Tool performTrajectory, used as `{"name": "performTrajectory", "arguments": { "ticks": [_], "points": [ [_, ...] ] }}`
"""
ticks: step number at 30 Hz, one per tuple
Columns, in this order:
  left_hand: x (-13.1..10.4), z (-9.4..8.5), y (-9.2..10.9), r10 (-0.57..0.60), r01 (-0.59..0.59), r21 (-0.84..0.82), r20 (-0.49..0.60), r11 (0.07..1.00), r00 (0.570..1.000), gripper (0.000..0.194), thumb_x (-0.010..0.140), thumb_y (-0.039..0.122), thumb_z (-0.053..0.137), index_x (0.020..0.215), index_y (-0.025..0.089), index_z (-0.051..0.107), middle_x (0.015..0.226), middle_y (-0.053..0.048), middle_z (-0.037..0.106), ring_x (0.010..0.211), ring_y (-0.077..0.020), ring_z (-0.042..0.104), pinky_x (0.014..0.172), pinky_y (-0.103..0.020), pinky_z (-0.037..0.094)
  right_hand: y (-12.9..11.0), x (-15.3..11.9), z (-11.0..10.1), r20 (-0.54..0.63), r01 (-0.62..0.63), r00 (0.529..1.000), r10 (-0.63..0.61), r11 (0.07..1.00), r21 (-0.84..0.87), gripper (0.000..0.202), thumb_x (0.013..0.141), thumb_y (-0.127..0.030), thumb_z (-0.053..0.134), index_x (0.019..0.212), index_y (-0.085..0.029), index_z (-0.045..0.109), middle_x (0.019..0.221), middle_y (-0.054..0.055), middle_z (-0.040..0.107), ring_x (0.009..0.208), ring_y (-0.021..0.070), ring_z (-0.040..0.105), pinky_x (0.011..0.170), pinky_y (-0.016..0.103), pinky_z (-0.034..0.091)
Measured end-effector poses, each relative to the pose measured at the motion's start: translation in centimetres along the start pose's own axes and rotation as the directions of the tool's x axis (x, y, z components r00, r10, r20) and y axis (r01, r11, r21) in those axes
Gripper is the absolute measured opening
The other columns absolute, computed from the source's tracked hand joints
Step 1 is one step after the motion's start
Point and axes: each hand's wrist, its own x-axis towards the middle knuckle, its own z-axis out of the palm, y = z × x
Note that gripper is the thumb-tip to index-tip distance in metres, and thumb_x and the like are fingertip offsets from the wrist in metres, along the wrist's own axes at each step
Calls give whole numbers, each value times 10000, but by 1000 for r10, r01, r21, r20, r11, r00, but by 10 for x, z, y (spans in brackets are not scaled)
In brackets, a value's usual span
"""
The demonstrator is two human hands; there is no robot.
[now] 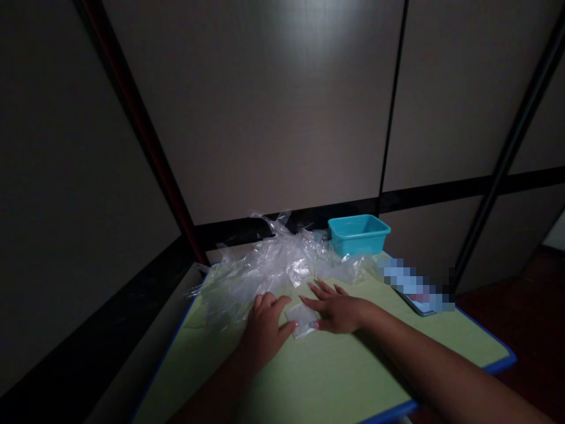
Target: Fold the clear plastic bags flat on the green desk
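A small clear plastic bag [302, 321] lies flat on the green table top [335, 377]. My left hand [263, 330] rests on the table at the bag's left edge, its thumb touching the plastic. My right hand [338, 309] lies flat with fingers spread over the bag's right side, pressing it down. Just beyond both hands a heap of crumpled clear plastic bags [269, 265] spreads over the far left of the table.
A turquoise plastic tub [358, 234] stands at the table's far edge, right of the heap. A flat blurred object [417, 288] lies near the right edge. Grey wall panels rise close behind the table. The table has a blue rim.
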Motion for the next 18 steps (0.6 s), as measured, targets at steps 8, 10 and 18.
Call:
{"name": "performTrajectory", "arguments": {
  "ticks": [8, 10, 18],
  "points": [
    [1, -4, 3, -42, 42, 12, 31, 999, 999, 314, 682, 319, 672, 965, 222, 577, 937, -38, 512, 947, -235, 425, 834, -330, 356, 1, 0, 0, 3, -3, 1000, 3, 1000, 3, 742, 816, -595, 415, 1431, -304, 120, 1494, 111, -65, 1336, 278, -160, 1011, 603, 20],
    [1, -3, 2, -45, 44, 14, 33, 999, 998, 316, 679, 327, 673, 963, 229, 574, 933, -35, 510, 949, -235, 424, 827, -326, 354, 1, 0, 0, 4, 0, 1000, 0, 1000, 8, 741, 818, -590, 420, 1431, -303, 120, 1494, 109, -68, 1336, 279, -160, 1010, 605, 20],
    [0, -1, 1, -34, 34, 16, 47, 999, 998, 285, 659, 328, 692, 899, 230, 574, 897, -21, 508, 926, -226, 429, 808, -312, 341, 0, 0, 0, -1, 0, 1000, 0, 1000, 8, 738, 819, -585, 421, 1431, -307, 117, 1494, 109, -66, 1336, 281, -159, 1007, 609, 28]
  ]
}}
